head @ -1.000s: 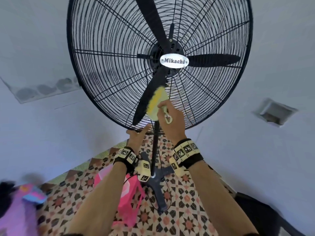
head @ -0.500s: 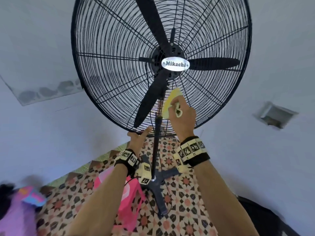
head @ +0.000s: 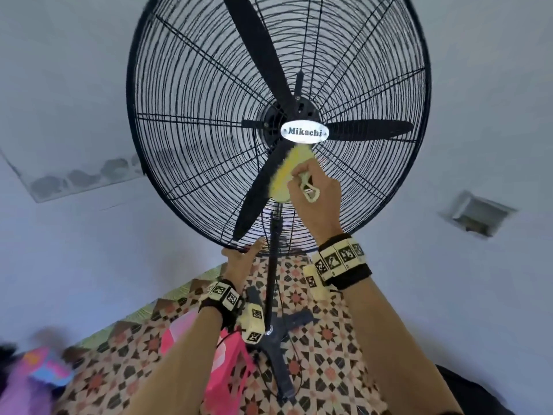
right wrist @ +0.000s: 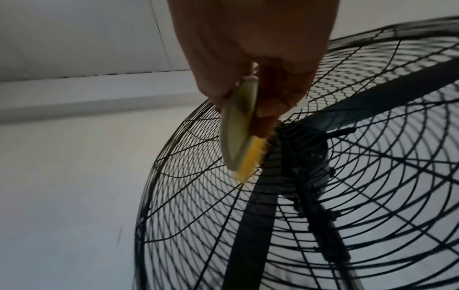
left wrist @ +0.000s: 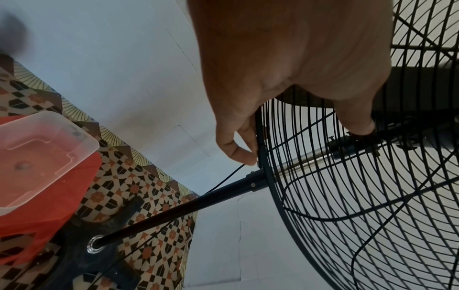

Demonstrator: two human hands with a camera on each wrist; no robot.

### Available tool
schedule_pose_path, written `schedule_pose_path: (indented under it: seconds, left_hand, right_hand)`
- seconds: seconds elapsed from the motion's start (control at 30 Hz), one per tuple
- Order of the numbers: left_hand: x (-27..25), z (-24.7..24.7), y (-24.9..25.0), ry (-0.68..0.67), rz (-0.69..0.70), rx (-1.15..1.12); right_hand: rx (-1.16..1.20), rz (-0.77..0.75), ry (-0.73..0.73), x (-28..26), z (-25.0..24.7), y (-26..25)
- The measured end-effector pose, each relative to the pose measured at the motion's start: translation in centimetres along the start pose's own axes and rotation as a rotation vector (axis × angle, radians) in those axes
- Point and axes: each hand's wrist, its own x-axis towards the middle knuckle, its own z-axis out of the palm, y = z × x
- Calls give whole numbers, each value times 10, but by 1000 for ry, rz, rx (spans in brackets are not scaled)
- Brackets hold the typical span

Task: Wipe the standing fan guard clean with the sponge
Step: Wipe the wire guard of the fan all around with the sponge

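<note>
The sponge (head: 286, 172) is held against the fan guard (head: 191, 121) just below the badge (head: 304, 132); the guard's lower rim is gripped by the left hand (head: 239, 260), left of the pole (head: 272, 265).

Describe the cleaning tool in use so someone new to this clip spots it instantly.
Start at the big black fan guard and find its oval Mikachi badge. Just below it, the right hand holds the sponge against the wires: the only yellow thing among black metal.
</note>
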Motion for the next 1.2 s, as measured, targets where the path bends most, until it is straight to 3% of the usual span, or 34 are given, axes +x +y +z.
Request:
schedule_pose_path:
  seconds: [0.1, 0.23, 0.37, 0.47, 0.63, 0.87, 1.0, 1.1, 1.2]
  left_hand:
    - [-4, 1, 3, 5, 2, 6]
    - [-21, 1, 17, -9, 15, -6]
    - [-27, 2, 18, -33, 44, -34]
    - [-38, 4, 21, -68, 76, -55]
    - [-23, 1, 22, -27, 48, -32]
    - [-40, 6, 23, -97, 36, -122]
    - [-44, 8, 28, -83, 41, -115]
    - [-42, 4, 29, -43, 29, -41]
    - [-15, -4, 8, -13, -23, 24]
  right_hand:
    - [43, -19, -77, -1, 1, 4]
    - [-118, 88, 26, 0, -1, 18]
    - [56, -9, -11, 15, -3, -2]
    - [57, -53, -87, 20, -2, 2]
    - [-62, 83, 75, 25, -11, 20]
    - [122, -34, 2, 36, -9, 11]
    - [-47, -8, 150, 36, -11, 16]
    - [16, -9, 221, 39, -12, 10]
    - [101, -62, 128, 40, -13, 2]
